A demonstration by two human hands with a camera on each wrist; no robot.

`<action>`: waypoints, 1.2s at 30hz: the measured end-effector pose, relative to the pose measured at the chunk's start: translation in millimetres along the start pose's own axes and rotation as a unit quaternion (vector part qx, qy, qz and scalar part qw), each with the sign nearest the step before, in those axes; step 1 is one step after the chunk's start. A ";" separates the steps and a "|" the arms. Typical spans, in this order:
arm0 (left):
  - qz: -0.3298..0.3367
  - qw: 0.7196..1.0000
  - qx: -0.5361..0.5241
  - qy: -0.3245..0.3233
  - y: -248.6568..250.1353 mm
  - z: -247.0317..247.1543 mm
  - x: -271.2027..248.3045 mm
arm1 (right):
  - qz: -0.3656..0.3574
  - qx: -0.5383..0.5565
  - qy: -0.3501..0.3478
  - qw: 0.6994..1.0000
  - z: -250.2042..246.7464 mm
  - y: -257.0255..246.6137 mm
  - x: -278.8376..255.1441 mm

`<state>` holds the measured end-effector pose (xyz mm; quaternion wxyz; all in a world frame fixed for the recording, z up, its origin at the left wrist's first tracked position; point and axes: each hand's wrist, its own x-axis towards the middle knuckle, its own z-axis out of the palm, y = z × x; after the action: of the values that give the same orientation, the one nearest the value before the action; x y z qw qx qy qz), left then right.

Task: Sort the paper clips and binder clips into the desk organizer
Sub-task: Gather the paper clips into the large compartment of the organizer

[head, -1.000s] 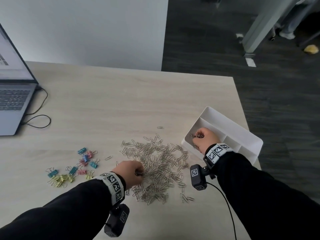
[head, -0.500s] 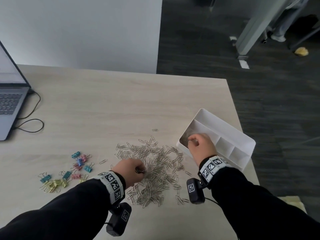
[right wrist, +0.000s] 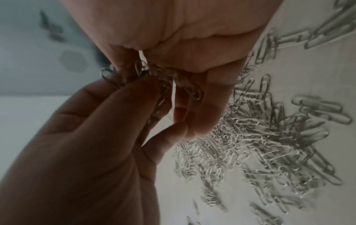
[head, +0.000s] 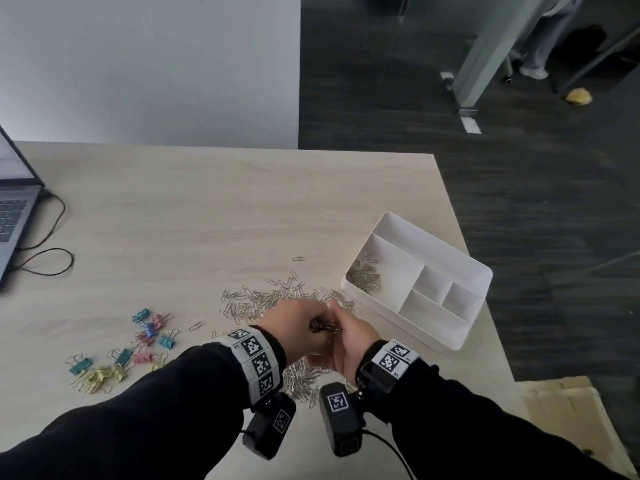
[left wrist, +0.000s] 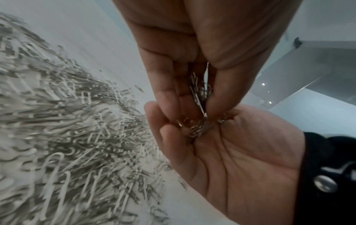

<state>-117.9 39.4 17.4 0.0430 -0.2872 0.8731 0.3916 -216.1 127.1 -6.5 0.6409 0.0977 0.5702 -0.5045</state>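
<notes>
Low in the frame, a person's two hands met above a table [head: 242, 209], black sleeves and coded wristbands reaching in from the bottom edge. The left hand [head: 294, 327] pinched a bunch of silver paper clips [head: 323, 328] between thumb and curled fingers, fingertips pointing down. In the left wrist view that bunch [left wrist: 198, 97] hung from the pinch into the cupped palm of the right hand [left wrist: 240, 152], which lay palm-up just beneath, fingers loosely curled around the clips already landed there. The right wrist view showed the same meeting from the other side, the right hand [right wrist: 86, 144] in the lower left, the left hand [right wrist: 173, 53] above it.

Beneath and just beyond the hands, at the frame's centre, the loose pile of paper clips [head: 263, 299] spread across the tabletop, one stray clip lying apart farther back. To the lower left, well apart from the pile, coloured binder clips [head: 138, 344] lay scattered in blue, pink and yellow.

Right of centre, just beside the pile, the white desk organizer [head: 460, 261] sat at an angle near the table's right edge. A small heap of paper clips [head: 365, 278] rested in its long left compartment; the other compartments showed only white.

At the far left edge, a laptop [head: 14, 216] stood open, a black cable [head: 52, 244] looping beside it.
</notes>
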 end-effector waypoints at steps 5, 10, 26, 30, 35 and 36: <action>0.027 0.997 -0.059 0.045 7.4 0.6 4.2 | -0.016 0.115 -0.007 0.993 -6.1 -8.3 -3.0; 0.060 0.992 -0.037 0.105 -3.8 -7.7 7.2 | -0.040 0.118 0.038 0.992 -15.9 -26.9 3.3; -0.197 0.974 0.074 0.087 -110.8 -13.1 -12.3 | -0.283 -0.518 0.231 0.773 -39.4 -101.8 41.1; -0.228 0.966 0.097 0.071 -129.0 -12.6 -8.8 | -0.394 -0.502 0.200 0.743 -13.8 -87.3 42.9; -0.211 0.970 0.118 0.034 -132.6 -4.0 -6.9 | -0.417 -0.572 0.189 0.681 11.0 -75.3 61.9; -0.202 0.971 0.124 0.032 -132.9 -1.9 -7.3 | -0.411 -0.579 0.196 0.677 11.8 -76.2 63.7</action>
<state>-40.4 -28.8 -66.7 0.1283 -0.4621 0.8397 0.2547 -276.5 48.9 -21.2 0.1712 -0.4404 0.8434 -0.2556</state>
